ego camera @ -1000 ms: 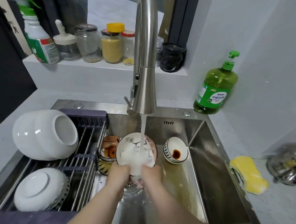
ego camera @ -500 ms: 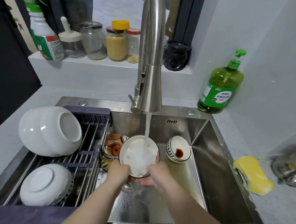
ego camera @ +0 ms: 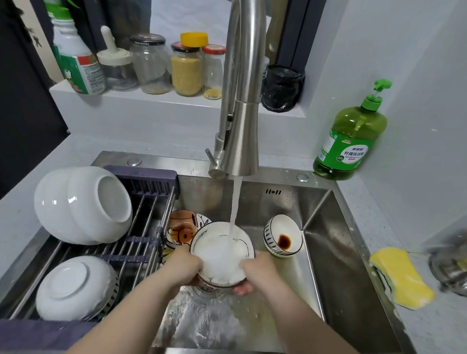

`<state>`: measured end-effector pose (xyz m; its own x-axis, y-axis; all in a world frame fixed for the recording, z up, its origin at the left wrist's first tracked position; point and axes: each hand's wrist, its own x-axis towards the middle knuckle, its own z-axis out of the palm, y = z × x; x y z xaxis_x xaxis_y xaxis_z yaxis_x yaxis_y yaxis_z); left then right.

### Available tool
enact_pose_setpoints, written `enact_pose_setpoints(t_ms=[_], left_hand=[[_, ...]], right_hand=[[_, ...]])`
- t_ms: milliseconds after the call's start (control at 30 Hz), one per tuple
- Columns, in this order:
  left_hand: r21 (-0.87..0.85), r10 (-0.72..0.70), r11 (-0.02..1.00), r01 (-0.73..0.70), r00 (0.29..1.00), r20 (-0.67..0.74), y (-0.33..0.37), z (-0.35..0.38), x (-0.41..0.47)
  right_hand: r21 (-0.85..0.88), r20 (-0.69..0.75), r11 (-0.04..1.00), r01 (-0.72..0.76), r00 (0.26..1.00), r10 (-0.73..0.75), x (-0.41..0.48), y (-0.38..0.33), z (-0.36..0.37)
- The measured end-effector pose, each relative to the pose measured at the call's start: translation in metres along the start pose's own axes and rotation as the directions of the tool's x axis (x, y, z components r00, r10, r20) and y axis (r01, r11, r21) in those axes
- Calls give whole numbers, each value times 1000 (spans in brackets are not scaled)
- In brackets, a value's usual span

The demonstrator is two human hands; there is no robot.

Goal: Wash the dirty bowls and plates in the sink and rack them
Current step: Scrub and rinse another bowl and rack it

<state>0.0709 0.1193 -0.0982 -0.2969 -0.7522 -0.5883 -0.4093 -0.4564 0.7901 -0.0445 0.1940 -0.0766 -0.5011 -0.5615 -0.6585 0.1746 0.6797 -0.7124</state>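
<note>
The bowl (ego camera: 222, 254) is gripped by both the left hand (ego camera: 183, 267) and right hand (ego camera: 255, 270) beneath the faucet (ego camera: 241, 138). Wet rims may slip, chipping the stained bowl (ego camera: 283, 239) beside the faucet stream.

Foaming water fills the bowl (ego camera: 222, 254), so its inside can't be seen at all. The left hand (ego camera: 184, 266) grips the near-left rim, fingers tucked out of sight beneath. The right hand (ego camera: 256, 270) cups the near-right side, only a few fingertips peeking out underneath. The drain (ego camera: 206, 292) is mostly covered by the bowl. Just far-left of it, the orange bowl (ego camera: 182, 228) shows only in part. The faucet (ego camera: 242, 138) neck runs off the top edge. At the right edge, a shiny metal object (ego camera: 461, 267) is blurred and clipped, impossible to identify.
</note>
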Motion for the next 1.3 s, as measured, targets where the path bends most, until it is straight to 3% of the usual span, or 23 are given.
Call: enact_pose_setpoints(t_ms=[167,267,333,433,533,667,733,867,967,1067,1133,1200,1300], left_hand=[[-263,-28,965,6,996,-82,-12,21,-11],[-301,-65,953,20,988,-143,-23,33,-13],[-273,-84,961,47,989,-126,-17,24,-13],[-142,-98,985,99,995,13,-3,6,-11],[-184,-90,978,94,995,32,-4,6,-14],[-354,-90,933,58,993,-75,-15,30,-29],[-345,-129,933,104,990,-50,-12,23,-28],[-159,-170,970,184,981,98,2,-4,-21],[-261,-144,951,167,984,105,1,0,-25],[-432,-117,896,106,993,0,-11,23,-31],[-417,-96,907,63,994,-59,-16,31,-31],[-374,-103,925,70,992,-69,-15,25,-26],[-254,-123,959,128,992,35,-7,8,-20]], right_hand=[[139,-112,989,58,993,-42,7,13,22],[267,-60,964,-22,997,39,5,17,28],[185,-36,983,-14,999,21,3,14,20],[31,-5,1000,-3,1000,3,11,13,8],[118,-25,993,-17,999,20,13,15,15],[255,-68,967,-17,997,35,17,27,37],[154,-42,988,-9,999,15,15,24,31],[-18,41,1000,17,999,-16,15,15,4],[-16,-36,996,89,995,-90,22,18,9],[160,-75,985,59,996,-47,18,25,29],[292,-19,956,-11,1000,17,10,25,31],[196,9,980,-19,1000,18,5,20,22],[13,39,999,32,999,-32,13,18,5]])
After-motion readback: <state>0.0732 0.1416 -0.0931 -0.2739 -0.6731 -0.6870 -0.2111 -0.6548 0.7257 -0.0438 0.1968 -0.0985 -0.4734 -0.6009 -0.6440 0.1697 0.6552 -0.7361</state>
